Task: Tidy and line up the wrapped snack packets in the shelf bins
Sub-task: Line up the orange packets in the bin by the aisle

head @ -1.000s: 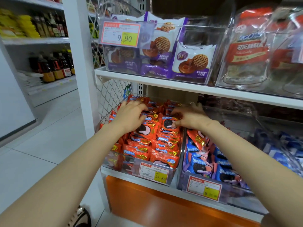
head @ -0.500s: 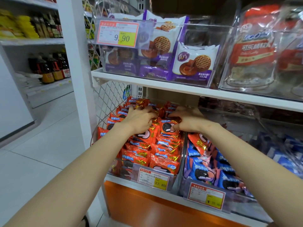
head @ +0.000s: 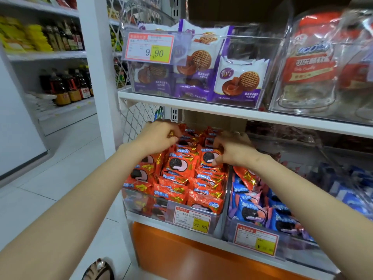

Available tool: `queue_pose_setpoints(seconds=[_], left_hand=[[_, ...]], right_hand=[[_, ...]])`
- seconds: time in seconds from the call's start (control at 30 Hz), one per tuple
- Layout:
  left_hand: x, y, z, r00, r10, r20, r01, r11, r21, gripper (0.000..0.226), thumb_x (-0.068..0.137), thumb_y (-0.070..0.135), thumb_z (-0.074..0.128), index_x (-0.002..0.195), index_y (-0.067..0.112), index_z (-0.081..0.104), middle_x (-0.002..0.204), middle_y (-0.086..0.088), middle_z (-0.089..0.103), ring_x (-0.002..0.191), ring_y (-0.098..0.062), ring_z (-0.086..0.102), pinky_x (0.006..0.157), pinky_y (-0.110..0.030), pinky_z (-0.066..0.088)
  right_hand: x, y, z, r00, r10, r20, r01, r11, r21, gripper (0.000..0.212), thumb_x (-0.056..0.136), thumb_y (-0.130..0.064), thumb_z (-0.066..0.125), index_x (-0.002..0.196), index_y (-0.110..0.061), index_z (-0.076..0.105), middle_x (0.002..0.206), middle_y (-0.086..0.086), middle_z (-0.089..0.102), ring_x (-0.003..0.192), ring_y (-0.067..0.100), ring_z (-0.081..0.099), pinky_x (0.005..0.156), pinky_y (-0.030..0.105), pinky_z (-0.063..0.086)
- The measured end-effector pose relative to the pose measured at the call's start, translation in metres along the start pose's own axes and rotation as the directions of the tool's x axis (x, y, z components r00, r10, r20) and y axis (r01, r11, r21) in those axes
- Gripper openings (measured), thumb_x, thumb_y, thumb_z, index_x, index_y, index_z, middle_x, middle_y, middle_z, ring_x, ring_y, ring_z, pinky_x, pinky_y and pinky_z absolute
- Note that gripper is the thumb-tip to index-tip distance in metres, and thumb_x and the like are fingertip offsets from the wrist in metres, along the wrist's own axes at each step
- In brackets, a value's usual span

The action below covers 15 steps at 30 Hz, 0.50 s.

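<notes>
The left hand (head: 159, 136) is curled round a red packet at the back-left of the clear bin (head: 137, 201), at the lower shelf's left end, probably to stand it upright. The red snack packets (head: 177, 164) sit in rows facing forward, easy to read. The right hand (head: 234, 151) pinches another packet by the bin's right wall. The bin's price tag (head: 191, 219) says 27.80, and the upper tag (head: 149, 48) says 9.90.

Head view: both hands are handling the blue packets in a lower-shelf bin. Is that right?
No. The head view shows the left hand and the right hand on the red packets, in the lower-shelf bin beside the blue packets; neither hand is on the blue ones.
</notes>
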<state>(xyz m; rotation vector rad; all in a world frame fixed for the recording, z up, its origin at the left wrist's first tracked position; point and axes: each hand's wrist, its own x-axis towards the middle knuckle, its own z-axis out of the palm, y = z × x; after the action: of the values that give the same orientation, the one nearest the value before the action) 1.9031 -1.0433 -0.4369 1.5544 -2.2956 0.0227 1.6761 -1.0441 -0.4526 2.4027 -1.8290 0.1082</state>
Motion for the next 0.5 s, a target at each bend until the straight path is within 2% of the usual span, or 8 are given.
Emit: queue_pose_setpoints(seconds=[0.07, 0.13, 0.17, 0.27, 0.37, 0.43, 0.5], left_hand=[[-0.011, -0.004, -0.001, 1.000, 0.010, 0.026, -0.010, 1.000, -0.001, 0.016, 0.087, 0.029, 0.062, 0.102, 0.025, 0.065, 0.112, 0.004, 0.064, 0.112, -0.019, 0.054, 0.099, -0.042, 0.039], [-0.022, -0.003, 0.002, 0.999, 0.029, 0.021, -0.030, 1.000, 0.010, 0.016, 0.085, 0.032, 0.065, 0.099, 0.025, 0.062, 0.110, 0.005, 0.061, 0.110, -0.018, 0.051, 0.098, -0.039, 0.036], [-0.026, -0.002, 0.004, 0.999, 0.034, -0.018, -0.034, 0.999, -0.020, 0.016, 0.084, 0.030, 0.066, 0.099, 0.024, 0.062, 0.108, 0.005, 0.060, 0.108, -0.018, 0.051, 0.097, -0.039, 0.036], [-0.031, 0.005, -0.001, 0.981, -0.019, -0.195, -0.032, 0.967, -0.254, 0.015, 0.082, 0.019, 0.068, 0.097, 0.018, 0.063, 0.099, 0.004, 0.062, 0.096, -0.017, 0.058, 0.091, -0.041, 0.044], [-0.030, 0.019, -0.004, 0.973, -0.035, -0.228, -0.051, 0.931, -0.362, 0.028, 0.081, 0.022, 0.071, 0.107, 0.016, 0.060, 0.106, 0.005, 0.063, 0.100, -0.013, 0.055, 0.093, -0.036, 0.044], [-0.031, 0.030, -0.001, 0.986, -0.021, -0.166, -0.056, 0.892, -0.449, 0.051, 0.077, 0.029, 0.074, 0.122, 0.017, 0.053, 0.120, 0.003, 0.058, 0.112, -0.012, 0.050, 0.099, -0.032, 0.040], [-0.031, 0.038, 0.004, 0.995, 0.004, -0.095, -0.050, 0.869, -0.492, 0.067, 0.073, 0.035, 0.077, 0.131, 0.020, 0.045, 0.129, -0.001, 0.053, 0.121, -0.016, 0.047, 0.103, -0.035, 0.038]], right_hand=[[-0.002, -0.003, 0.000, 1.000, 0.009, -0.025, -0.011, 0.997, -0.074, 0.055, 0.071, -0.053, 0.072, 0.115, -0.024, 0.056, 0.127, 0.003, 0.048, 0.123, 0.026, 0.042, 0.104, 0.039, 0.028], [-0.003, -0.004, 0.000, 0.998, -0.008, -0.064, 0.003, 0.997, -0.074, 0.050, 0.071, -0.050, 0.074, 0.109, -0.023, 0.057, 0.123, 0.002, 0.051, 0.120, 0.025, 0.044, 0.101, 0.037, 0.028], [-0.004, -0.005, 0.000, 0.996, -0.017, -0.082, 0.013, 0.999, -0.048, 0.045, 0.070, -0.049, 0.075, 0.104, -0.024, 0.057, 0.119, 0.001, 0.053, 0.117, 0.024, 0.046, 0.100, 0.036, 0.029], [-0.008, -0.004, -0.005, 0.996, -0.022, -0.086, 0.027, 0.998, 0.054, 0.038, 0.070, -0.046, 0.076, 0.090, -0.027, 0.050, 0.101, -0.003, 0.058, 0.109, 0.022, 0.052, 0.094, 0.034, 0.033], [-0.014, 0.000, -0.020, 0.993, 0.048, -0.108, -0.017, 0.962, 0.272, 0.036, 0.071, -0.038, 0.078, 0.093, -0.026, 0.052, 0.096, -0.002, 0.058, 0.099, 0.022, 0.056, 0.086, 0.031, 0.041], [-0.018, 0.002, -0.032, 0.990, 0.071, -0.125, 0.004, 0.857, 0.516, 0.035, 0.068, -0.028, 0.082, 0.091, -0.024, 0.056, 0.097, -0.001, 0.062, 0.093, 0.019, 0.057, 0.078, 0.028, 0.044], [-0.025, -0.003, -0.038, 0.990, 0.000, -0.144, 0.092, 0.772, 0.630, 0.032, 0.065, -0.020, 0.083, 0.084, -0.022, 0.058, 0.092, 0.000, 0.063, 0.086, 0.016, 0.057, 0.074, 0.028, 0.044]])
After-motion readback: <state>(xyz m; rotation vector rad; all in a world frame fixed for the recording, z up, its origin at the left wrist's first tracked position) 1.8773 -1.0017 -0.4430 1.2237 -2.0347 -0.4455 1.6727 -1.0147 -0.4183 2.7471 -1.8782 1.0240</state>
